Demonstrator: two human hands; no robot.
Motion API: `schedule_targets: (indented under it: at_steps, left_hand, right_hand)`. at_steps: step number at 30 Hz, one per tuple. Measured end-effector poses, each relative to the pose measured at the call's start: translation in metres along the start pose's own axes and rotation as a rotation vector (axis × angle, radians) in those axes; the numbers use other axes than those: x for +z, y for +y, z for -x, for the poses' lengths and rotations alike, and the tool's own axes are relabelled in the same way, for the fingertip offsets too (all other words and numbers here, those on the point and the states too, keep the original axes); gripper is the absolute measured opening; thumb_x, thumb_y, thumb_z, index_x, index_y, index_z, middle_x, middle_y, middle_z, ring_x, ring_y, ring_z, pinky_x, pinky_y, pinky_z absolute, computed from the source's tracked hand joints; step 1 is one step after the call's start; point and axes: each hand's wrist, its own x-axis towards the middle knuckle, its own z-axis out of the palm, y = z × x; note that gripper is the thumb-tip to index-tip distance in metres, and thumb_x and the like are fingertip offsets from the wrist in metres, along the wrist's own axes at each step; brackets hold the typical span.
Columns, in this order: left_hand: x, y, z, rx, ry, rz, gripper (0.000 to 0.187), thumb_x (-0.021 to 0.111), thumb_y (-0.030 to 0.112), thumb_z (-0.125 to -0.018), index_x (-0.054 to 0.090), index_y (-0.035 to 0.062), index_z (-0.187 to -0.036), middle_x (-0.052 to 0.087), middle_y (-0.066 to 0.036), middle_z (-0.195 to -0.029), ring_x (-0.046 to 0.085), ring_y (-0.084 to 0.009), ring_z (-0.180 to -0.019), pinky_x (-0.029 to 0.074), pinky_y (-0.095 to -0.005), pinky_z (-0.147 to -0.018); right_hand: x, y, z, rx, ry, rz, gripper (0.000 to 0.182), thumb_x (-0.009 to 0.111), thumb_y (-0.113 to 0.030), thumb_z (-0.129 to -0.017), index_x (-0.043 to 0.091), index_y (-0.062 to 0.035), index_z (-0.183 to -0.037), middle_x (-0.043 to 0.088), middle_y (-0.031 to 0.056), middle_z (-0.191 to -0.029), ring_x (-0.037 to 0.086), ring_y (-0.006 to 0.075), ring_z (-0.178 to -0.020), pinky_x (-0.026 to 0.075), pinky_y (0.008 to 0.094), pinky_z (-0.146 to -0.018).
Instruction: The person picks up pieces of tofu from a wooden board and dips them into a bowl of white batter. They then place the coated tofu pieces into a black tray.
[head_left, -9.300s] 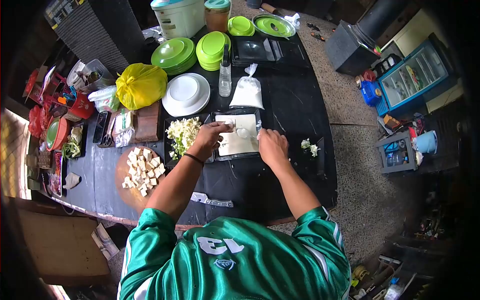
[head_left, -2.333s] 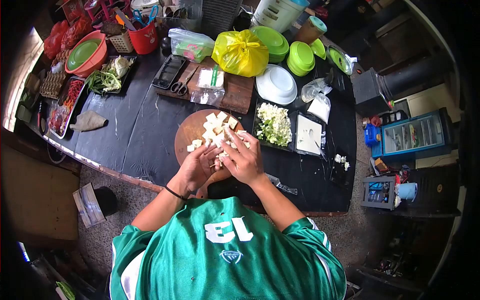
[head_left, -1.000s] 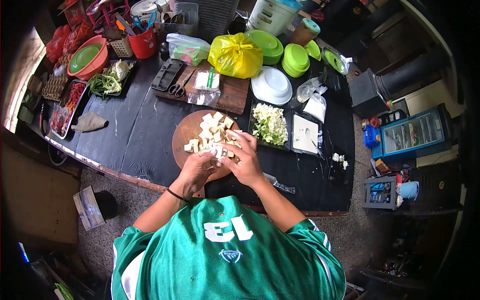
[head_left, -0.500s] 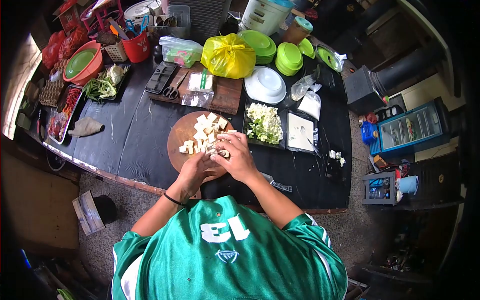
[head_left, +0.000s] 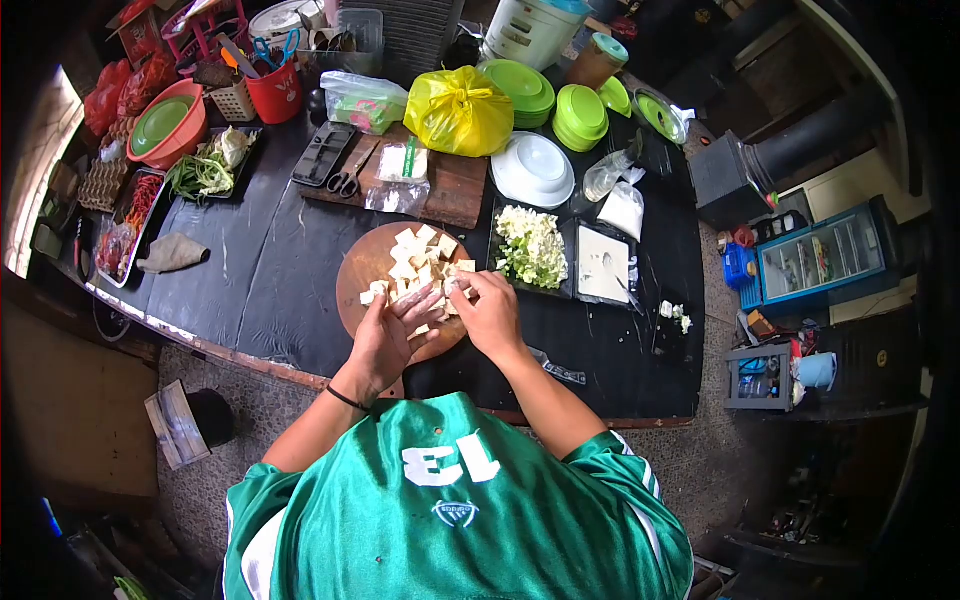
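Gathering tofu cubes point(head_left: 415, 262) on round board point(head_left: 360, 270) | left hand point(head_left: 385, 335) and right hand point(head_left: 487, 312) cupped, grip half closed around near cubes | cutting seems done, most cubes not yet lifted from bench point(head_left: 270, 270)

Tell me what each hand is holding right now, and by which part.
Both the left hand and right hand are cupped on the tofu cubes on the round board; a firm grip on any cube cannot be told.

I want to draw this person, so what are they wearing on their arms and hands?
The left hand and right hand are bare, with no gloves. A thin black band circles the left wrist. Short shiny green sleeves with white trim stop above the elbows, so both forearms are uncovered.
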Motion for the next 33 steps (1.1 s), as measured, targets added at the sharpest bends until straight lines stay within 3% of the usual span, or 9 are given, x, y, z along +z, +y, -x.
schedule_targets:
  at_steps: [2, 4, 9, 13, 17, 19, 28, 30, 33]
  left_hand:
    - [-0.002, -0.001, -0.002, -0.007, -0.019, -0.019, 0.076, 0.012, 0.058, -0.116, 0.053, 0.0063, -0.155, 0.065, -0.007, -0.149, 0.062, -0.0228, -0.132, 0.049, -0.0421, -0.11]
    - [-0.001, -0.003, -0.002, -0.016, -0.036, -0.039, 0.076, 0.012, 0.059, -0.116, 0.052, 0.0061, -0.155, 0.064, -0.007, -0.149, 0.061, -0.0236, -0.134, 0.049, -0.0428, -0.11]
    - [0.002, -0.005, 0.0, -0.034, -0.125, 0.071, 0.079, 0.02, 0.067, -0.113, 0.051, 0.0081, -0.156, 0.057, -0.006, -0.157, 0.056, -0.0246, -0.141, 0.045, -0.0478, -0.117]
    - [-0.014, -0.005, -0.004, -0.019, -0.172, 0.108, 0.08, 0.02, 0.068, -0.113, 0.05, 0.0067, -0.155, 0.058, -0.007, -0.157, 0.056, -0.0255, -0.14, 0.046, -0.0471, -0.117]
    - [-0.007, -0.002, 0.0, -0.006, -0.136, 0.088, 0.081, 0.022, 0.068, -0.112, 0.049, 0.006, -0.156, 0.058, -0.008, -0.157, 0.056, -0.0259, -0.14, 0.047, -0.0456, -0.115]
    - [-0.009, -0.003, -0.001, 0.0, -0.131, 0.091, 0.08, 0.024, 0.067, -0.113, 0.049, 0.0059, -0.157, 0.059, -0.008, -0.156, 0.056, -0.0258, -0.14, 0.047, -0.0453, -0.115]
    - [-0.016, -0.011, -0.004, -0.001, -0.036, -0.123, 0.064, 0.039, 0.054, -0.114, 0.047, 0.0051, -0.156, 0.06, -0.012, -0.152, 0.057, -0.0288, -0.139, 0.044, -0.0468, -0.118]
    - [-0.02, -0.015, -0.007, 0.01, -0.028, -0.07, 0.06, 0.048, 0.046, -0.113, 0.047, 0.0027, -0.154, 0.061, -0.018, -0.15, 0.059, -0.0315, -0.136, 0.046, -0.0475, -0.117]
    - [-0.022, -0.016, -0.01, 0.01, -0.03, -0.03, 0.056, 0.047, 0.045, -0.114, 0.048, 0.0025, -0.151, 0.063, -0.018, -0.144, 0.061, -0.0319, -0.133, 0.046, -0.0479, -0.117]
  right_hand:
    - [-0.002, -0.004, -0.001, -0.023, 0.054, 0.038, 0.025, 0.08, -0.017, -0.089, 0.08, -0.0049, -0.111, 0.074, 0.0092, -0.101, 0.066, 0.0297, -0.1, 0.051, 0.043, -0.091]
    - [-0.009, -0.02, -0.001, -0.293, 0.097, 0.106, 0.027, 0.081, -0.017, -0.088, 0.081, -0.0087, -0.114, 0.073, 0.0052, -0.1, 0.065, 0.026, -0.1, 0.049, 0.0408, -0.09]
    - [-0.001, -0.026, 0.001, -0.395, 0.029, 0.236, 0.029, 0.08, -0.023, -0.089, 0.081, -0.0132, -0.116, 0.071, 0.0002, -0.105, 0.062, 0.0237, -0.104, 0.046, 0.0422, -0.089]
    - [-0.003, -0.019, -0.005, -0.333, 0.055, 0.207, 0.03, 0.081, -0.023, -0.089, 0.081, -0.0151, -0.119, 0.07, 0.0015, -0.104, 0.061, 0.0247, -0.108, 0.047, 0.044, -0.093]
    - [-0.003, -0.014, -0.009, -0.183, 0.03, 0.084, 0.028, 0.083, -0.018, -0.088, 0.08, -0.0076, -0.114, 0.073, 0.0067, -0.102, 0.063, 0.0279, -0.102, 0.05, 0.0408, -0.094]
    - [-0.003, -0.014, -0.009, -0.016, -0.042, -0.073, 0.027, 0.083, -0.017, -0.088, 0.08, -0.0061, -0.112, 0.074, 0.0074, -0.102, 0.064, 0.0282, -0.101, 0.051, 0.0402, -0.092]
    - [0.008, -0.023, -0.004, 0.209, 0.005, -0.247, 0.023, 0.079, -0.021, -0.096, 0.077, -0.003, -0.109, 0.074, 0.0127, -0.095, 0.071, 0.0248, -0.083, 0.057, 0.0381, -0.078]
    - [0.007, -0.027, -0.001, 0.215, -0.01, -0.196, 0.022, 0.078, -0.02, -0.096, 0.077, -0.0032, -0.11, 0.074, 0.0128, -0.096, 0.071, 0.0262, -0.086, 0.057, 0.0392, -0.081]
    - [0.006, -0.026, 0.005, 0.13, 0.007, -0.105, 0.02, 0.076, -0.018, -0.097, 0.078, -0.0045, -0.112, 0.073, 0.0129, -0.103, 0.07, 0.0288, -0.096, 0.056, 0.0411, -0.088]
